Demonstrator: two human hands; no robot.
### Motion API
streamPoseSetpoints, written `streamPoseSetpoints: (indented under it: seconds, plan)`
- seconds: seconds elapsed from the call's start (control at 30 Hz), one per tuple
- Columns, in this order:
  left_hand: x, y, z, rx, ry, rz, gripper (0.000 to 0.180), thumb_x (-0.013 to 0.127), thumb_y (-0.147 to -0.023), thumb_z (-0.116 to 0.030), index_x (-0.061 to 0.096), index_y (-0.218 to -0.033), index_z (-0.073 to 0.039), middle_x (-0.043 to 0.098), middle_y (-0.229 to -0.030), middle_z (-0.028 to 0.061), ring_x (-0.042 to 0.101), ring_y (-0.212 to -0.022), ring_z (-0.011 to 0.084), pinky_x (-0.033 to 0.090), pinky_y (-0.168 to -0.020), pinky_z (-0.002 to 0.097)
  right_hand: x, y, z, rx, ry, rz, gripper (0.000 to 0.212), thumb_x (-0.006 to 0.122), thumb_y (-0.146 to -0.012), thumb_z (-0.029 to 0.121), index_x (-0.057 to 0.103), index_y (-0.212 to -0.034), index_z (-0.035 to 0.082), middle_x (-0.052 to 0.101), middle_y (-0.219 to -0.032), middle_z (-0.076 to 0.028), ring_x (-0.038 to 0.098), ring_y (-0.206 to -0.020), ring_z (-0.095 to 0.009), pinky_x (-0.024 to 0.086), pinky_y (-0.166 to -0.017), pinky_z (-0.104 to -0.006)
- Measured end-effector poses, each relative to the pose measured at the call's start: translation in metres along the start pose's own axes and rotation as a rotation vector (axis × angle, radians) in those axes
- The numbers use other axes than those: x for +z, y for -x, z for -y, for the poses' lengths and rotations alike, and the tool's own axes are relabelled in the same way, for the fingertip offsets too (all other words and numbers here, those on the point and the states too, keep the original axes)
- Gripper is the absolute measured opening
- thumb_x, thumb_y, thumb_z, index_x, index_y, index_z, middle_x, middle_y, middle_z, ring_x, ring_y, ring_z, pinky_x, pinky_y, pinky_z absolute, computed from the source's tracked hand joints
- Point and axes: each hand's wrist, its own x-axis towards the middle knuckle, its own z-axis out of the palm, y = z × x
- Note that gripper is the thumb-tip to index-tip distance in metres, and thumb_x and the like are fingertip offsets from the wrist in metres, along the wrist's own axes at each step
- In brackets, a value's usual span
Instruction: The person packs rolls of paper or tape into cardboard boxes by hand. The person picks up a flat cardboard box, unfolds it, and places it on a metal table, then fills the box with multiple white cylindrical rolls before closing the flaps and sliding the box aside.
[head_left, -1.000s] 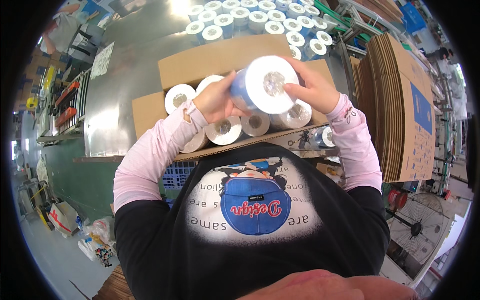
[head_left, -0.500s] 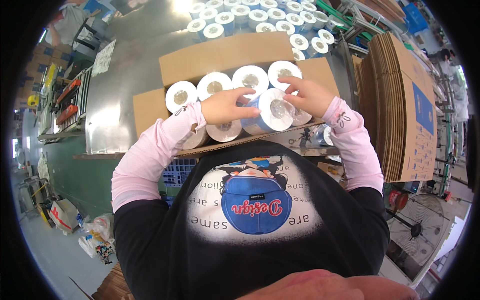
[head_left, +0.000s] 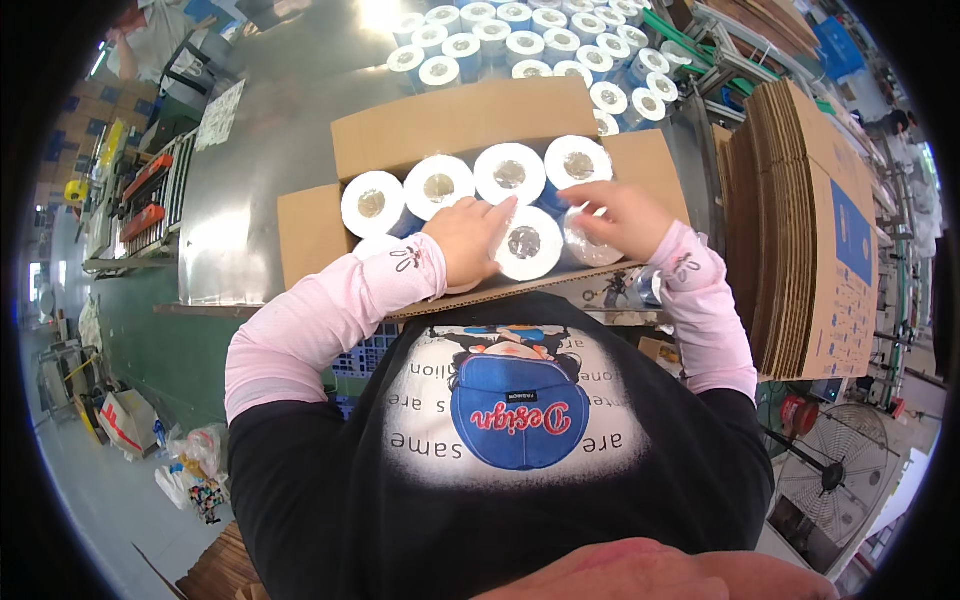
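An open cardboard box (head_left: 455,115) holds two rows of wrapped white rolls with round cores. My left hand (head_left: 463,240) is closed round the left side of a front-row roll (head_left: 541,238), its fingers reaching between the rows and its thumb at the near side. The roll stands upright among the others. Over the front right roll (head_left: 588,245), my right hand (head_left: 625,220) has its fingers curved and apart. It partly covers that roll, so contact is hard to judge. My left hand and sleeve hide part of the front row.
Many more rolls (head_left: 525,43) stand on the metal table (head_left: 270,130) beyond the box. Flat folded cartons (head_left: 775,220) are stacked at the right. A floor fan (head_left: 830,470) is at the lower right, and a blue crate (head_left: 365,355) sits under the table edge.
The tilted front roll now sits lower and upright in the box, slightly further left. My left hand has moved right and down beside it; my right hand has shifted right, off that roll.
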Motion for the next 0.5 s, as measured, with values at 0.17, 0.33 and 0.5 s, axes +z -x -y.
streamPoseSetpoints:
  seconds: [0.17,0.33,0.5]
  plan:
    - [-0.060,0.029,0.032,0.116,0.241,-0.248,0.058,0.071,-0.077,-0.024,0.051,-0.129,-0.004,0.056,-0.122,0.0200,0.050,-0.115,0.0353,0.041,-0.099,0.0398,-0.035,0.021,-0.080,0.078,-0.212,-0.466,0.027,0.058,-0.091,0.017,0.063,-0.114,0.006,0.069,-0.093,-0.009,0.065,-0.079,-0.019,0.052,-0.075,-0.0309]
    - [-0.058,0.090,0.129,-0.459,-0.061,-0.705,0.055,0.070,-0.081,-0.027,0.053,-0.126,-0.001,0.053,-0.128,0.0225,0.047,-0.121,0.0386,0.038,-0.103,0.0425,-0.059,0.039,-0.161,0.481,0.096,-0.372,0.043,0.048,-0.096,0.038,0.066,-0.077,0.003,0.066,-0.071,-0.006,0.062,-0.066,-0.017,0.049,-0.062,-0.0308]
    - [0.006,0.168,0.178,-0.868,0.904,-0.531,0.061,0.066,-0.086,-0.032,0.045,-0.131,0.004,0.051,-0.131,0.0167,0.049,-0.120,0.0239,0.041,-0.099,0.0353,-0.009,-0.030,-0.102,0.099,-0.425,-0.161,0.046,0.055,-0.090,0.040,0.061,-0.061,0.006,0.056,-0.057,-0.013,0.055,-0.052,-0.017,0.044,-0.053,-0.0362]
